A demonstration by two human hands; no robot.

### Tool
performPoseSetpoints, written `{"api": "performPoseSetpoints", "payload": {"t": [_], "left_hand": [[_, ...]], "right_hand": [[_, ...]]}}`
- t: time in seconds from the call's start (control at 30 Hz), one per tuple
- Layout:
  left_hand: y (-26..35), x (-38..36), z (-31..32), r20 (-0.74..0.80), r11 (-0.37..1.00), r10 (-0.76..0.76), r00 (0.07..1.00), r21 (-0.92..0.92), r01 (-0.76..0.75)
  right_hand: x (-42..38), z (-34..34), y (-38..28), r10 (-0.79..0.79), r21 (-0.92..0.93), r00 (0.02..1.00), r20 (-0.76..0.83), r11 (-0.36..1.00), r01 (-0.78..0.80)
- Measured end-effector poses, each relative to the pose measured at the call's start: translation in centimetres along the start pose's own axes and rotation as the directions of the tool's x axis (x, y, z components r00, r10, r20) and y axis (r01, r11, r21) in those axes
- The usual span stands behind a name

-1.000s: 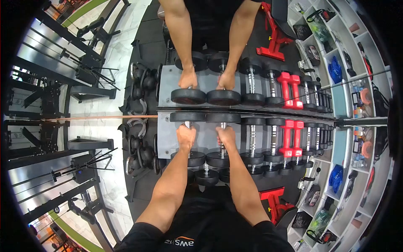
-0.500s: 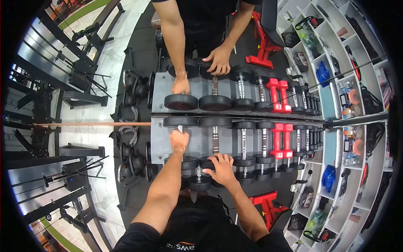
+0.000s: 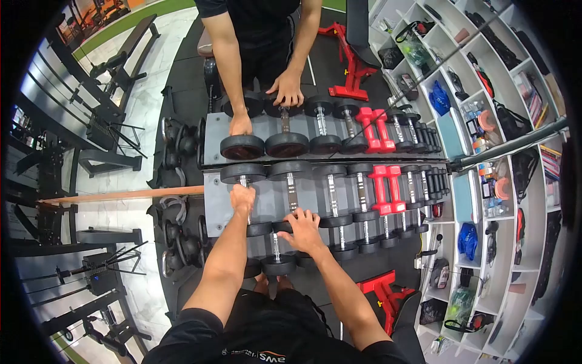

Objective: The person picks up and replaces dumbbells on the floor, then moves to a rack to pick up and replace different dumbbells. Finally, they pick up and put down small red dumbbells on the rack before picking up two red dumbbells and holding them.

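Observation:
My left hand [image 3: 242, 199] is closed around the chrome handle of a black dumbbell [image 3: 242, 173] at the left end of the rack's upper shelf. My right hand [image 3: 301, 230] lies on the near head of the second dumbbell [image 3: 290, 171], fingers spread over its top. Its handle runs away from me, uncovered. Below my hands, a dumbbell [image 3: 279, 264] sits on the lower shelf. Both dumbbells under my hands rest on the grey rack [image 3: 213, 209].
Red dumbbells [image 3: 388, 189] and smaller black ones continue rightward. A mirror behind the rack reflects my arms. White cubby shelves [image 3: 479, 267] stand right, a red bench frame [image 3: 385, 291] lower right, kettlebells [image 3: 176, 239] and cable machines left.
The view has tilted and shifted, so the rack appears further left. My left hand keeps its grip on the handle; my right hand stays on the second dumbbell's near head.

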State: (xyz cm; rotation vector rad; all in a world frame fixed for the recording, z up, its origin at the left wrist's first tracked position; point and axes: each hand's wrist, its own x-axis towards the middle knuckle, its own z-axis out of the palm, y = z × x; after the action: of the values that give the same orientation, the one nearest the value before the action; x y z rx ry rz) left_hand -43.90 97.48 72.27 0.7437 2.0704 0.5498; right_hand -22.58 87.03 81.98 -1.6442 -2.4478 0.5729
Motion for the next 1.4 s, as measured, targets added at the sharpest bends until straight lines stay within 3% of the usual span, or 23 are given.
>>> {"api": "performPoseSetpoints", "payload": {"t": [0.03,0.13,0.27,0.37,0.43,0.47,0.5,0.67,0.77,0.9,0.97,1.03,1.2,1.4], "left_hand": [[0.1,-0.4,-0.5,0.028,1.000,0.000,1.000,0.006,0.000],[0.5,-2.0,-2.8,0.082,0.917,0.186,0.979,0.345,-0.203],[-0.1,-2.2,-3.4,0.276,0.887,0.097,0.956,0.412,-0.209],[-0.7,-9.0,-4.0,-0.001,0.788,0.431,0.903,0.488,-0.375],[-1.4,-13.0,-4.2,-0.016,0.687,0.677,0.736,0.372,-0.624],[-1.7,-14.8,-4.5,0.055,0.618,0.725,0.687,0.391,-0.683],[-2.2,-16.0,-4.6,0.157,0.538,0.735,0.659,0.457,-0.709],[-4.8,-15.8,-3.6,0.251,0.419,0.759,0.600,0.518,-0.746],[-4.7,-16.2,-4.2,0.301,0.342,0.772,0.559,0.544,-0.766],[-4.3,-16.7,-4.5,0.338,0.279,0.742,0.579,0.630,-0.725],[-4.2,-17.0,-4.7,0.339,0.281,0.739,0.582,0.630,-0.724],[-3.9,-17.2,-4.9,0.354,0.264,0.733,0.581,0.639,-0.722],[-4.0,-17.2,-4.4,0.324,0.283,0.745,0.583,0.638,-0.716],[-4.3,-17.1,-4.6,0.368,0.258,0.731,0.575,0.630,-0.732]], "right_hand": [[-0.1,0.3,0.0,0.010,-0.010,1.000,0.000,1.000,-0.010],[-0.4,0.7,-0.1,0.030,-0.038,0.999,0.014,0.999,-0.030],[-0.5,0.7,-0.5,0.065,-0.058,0.998,0.008,0.996,-0.064],[-0.4,0.6,-0.8,0.115,-0.071,0.993,0.035,0.991,-0.112],[-0.8,0.1,-1.6,0.169,-0.078,0.983,0.067,0.983,-0.164],[-0.8,0.0,-1.7,0.185,-0.090,0.978,0.093,0.980,-0.177],[-0.8,0.3,-1.6,0.186,-0.111,0.979,0.088,0.978,-0.176],[-1.2,1.2,-2.2,0.243,-0.220,0.968,0.060,0.949,-0.225],[-2.0,0.6,-3.5,0.282,-0.180,0.959,0.041,0.946,-0.271],[-2.6,1.9,-3.4,0.247,-0.189,0.968,-0.046,0.949,-0.251],[-3.1,1.4,-3.4,0.241,-0.179,0.970,0.016,0.955,-0.234],[-4.4,0.8,-3.8,0.209,-0.188,0.978,-0.009,0.960,-0.207],[-9.9,0.0,-4.4,0.185,-0.015,0.973,-0.136,0.982,-0.188],[-21.6,2.0,-0.6,0.327,0.043,0.929,-0.176,0.945,-0.324]]}}
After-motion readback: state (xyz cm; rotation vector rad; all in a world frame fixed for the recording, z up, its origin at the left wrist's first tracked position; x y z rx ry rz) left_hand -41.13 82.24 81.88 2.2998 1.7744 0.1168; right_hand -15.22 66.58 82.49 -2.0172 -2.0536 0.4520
